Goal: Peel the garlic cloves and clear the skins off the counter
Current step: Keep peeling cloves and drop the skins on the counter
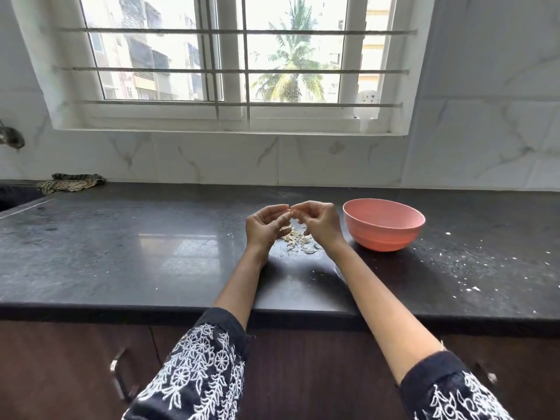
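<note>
My left hand (265,225) and my right hand (319,222) are held together just above the dark counter (151,253), fingertips meeting on a small pale garlic clove (291,212). Most of the clove is hidden by my fingers. Beneath my hands lies a small heap of papery garlic skins (298,242) on the counter. A pink bowl (383,227) stands to the right of my right hand; its inside is not visible from here.
A striped cloth (71,181) lies at the back left beside a sink edge (18,198). White crumbs (472,277) speckle the counter on the right. A tiled wall and a window rise behind. Cabinet doors with handles (118,377) sit below the counter.
</note>
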Demonstrator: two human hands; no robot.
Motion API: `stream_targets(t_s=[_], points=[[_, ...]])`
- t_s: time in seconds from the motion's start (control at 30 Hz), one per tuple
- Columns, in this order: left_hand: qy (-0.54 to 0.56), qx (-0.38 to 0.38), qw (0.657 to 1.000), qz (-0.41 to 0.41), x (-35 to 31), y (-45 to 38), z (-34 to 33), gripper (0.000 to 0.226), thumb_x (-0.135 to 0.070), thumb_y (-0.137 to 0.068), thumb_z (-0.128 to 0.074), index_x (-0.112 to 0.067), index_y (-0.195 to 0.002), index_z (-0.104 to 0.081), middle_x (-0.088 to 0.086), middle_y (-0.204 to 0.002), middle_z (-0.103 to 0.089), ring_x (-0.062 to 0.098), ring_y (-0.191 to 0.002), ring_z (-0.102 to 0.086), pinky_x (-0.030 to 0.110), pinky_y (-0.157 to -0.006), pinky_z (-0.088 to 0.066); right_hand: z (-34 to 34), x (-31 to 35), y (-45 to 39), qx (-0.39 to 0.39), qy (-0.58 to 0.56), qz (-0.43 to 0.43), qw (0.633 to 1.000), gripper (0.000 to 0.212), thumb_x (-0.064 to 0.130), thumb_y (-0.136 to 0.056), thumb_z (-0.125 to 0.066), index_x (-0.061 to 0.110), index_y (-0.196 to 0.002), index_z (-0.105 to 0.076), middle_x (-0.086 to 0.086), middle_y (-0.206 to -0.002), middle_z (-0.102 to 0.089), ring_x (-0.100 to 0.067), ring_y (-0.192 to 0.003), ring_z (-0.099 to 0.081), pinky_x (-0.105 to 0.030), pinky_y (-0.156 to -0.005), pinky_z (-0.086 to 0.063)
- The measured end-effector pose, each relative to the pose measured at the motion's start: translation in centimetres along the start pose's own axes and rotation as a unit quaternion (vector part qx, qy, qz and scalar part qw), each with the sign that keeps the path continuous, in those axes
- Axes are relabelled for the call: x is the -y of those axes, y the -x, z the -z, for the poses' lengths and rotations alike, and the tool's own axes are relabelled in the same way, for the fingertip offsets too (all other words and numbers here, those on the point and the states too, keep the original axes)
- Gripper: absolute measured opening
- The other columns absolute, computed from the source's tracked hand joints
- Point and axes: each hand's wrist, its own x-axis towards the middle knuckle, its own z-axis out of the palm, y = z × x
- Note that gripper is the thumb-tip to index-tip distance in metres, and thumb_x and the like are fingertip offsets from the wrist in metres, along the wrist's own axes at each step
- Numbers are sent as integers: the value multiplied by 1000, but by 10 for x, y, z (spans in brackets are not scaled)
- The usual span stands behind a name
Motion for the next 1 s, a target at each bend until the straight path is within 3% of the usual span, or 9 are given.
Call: stream_targets(t_s=[0.1,0.17,0.27,0.5,0.6,0.7,0.8,0.93,1.0], points=[[-42,-15,999,-29,2,-1,0,8,-1,-80,-69,-8,-83,-68,-6,-60,-67,4,-54,-60,19,-53,-53,-2,-2,-2,-5,78,44,996,9,5,-81,-68,11,-82,-73,3,-73,-69,-10,-68,-64,-25,-59,-51],[-82,-21,995,-54,4,-2,1,6,1,-81,-68,-4,-84,-67,-8,-55,-66,3,-50,-59,18,-51,-53,-3,-1,-1,-4,103,67,992,9,4,-80,-67,9,-82,-74,1,-75,-70,-11,-70,-64,-21,-67,-50],[-114,-32,990,-71,6,-4,1,6,0,-81,-67,1,-88,-68,-9,-54,-66,4,-48,-61,19,-51,-53,-4,-1,1,-1,115,75,991,8,4,-79,-68,8,-82,-74,-3,-77,-72,-6,-66,-61,-13,-66,-46],[-56,-49,997,-6,7,-5,1,15,0,-84,-64,8,-97,-64,9,-70,-62,4,-48,-59,17,-50,-53,-6,-3,1,13,132,70,989,9,5,-81,-65,11,-79,-72,-4,-74,-71,-18,-70,-65,-27,-69,-49],[-47,-69,996,3,6,-6,1,12,-12,-83,-69,-2,-82,-62,6,-69,-61,9,-52,-58,20,-49,-53,-7,0,1,-5,124,70,990,9,9,-84,-63,12,-80,-69,0,-72,-68,-17,-69,-63,-30,-66,-50],[-104,-115,988,-21,8,-10,1,31,-24,-89,-62,-9,-65,-49,3,-58,-53,7,-40,-54,27,-46,-53,-5,3,2,-41,85,57,994,16,12,-88,-56,22,-76,-60,2,-73,-66,-17,-69,-62,-34,-61,-52],[-182,-107,976,-59,10,-10,1,25,-14,-90,-57,-13,-67,-47,3,-63,-50,17,-52,-56,27,-46,-53,-3,4,2,-48,69,44,995,22,10,-87,-54,28,-73,-54,1,-74,-68,-18,-69,-65,-37,-60,-53],[-283,-67,952,-92,10,-7,0,27,-10,-77,-68,-18,-95,-50,-7,-85,-57,20,-70,-60,33,-67,-54,-2,3,2,-56,74,27,995,23,11,-81,-58,31,-69,-55,-7,-77,-71,-23,-72,-67,-43,-63,-56],[-275,-87,952,-107,8,-7,-1,14,-24,-83,-67,-19,-88,-55,-6,-82,-59,17,-70,-60,35,-71,-54,-2,3,1,-64,70,23,995,25,10,-81,-60,31,-69,-56,-8,-77,-71,-24,-72,-67,-45,-63,-56]])
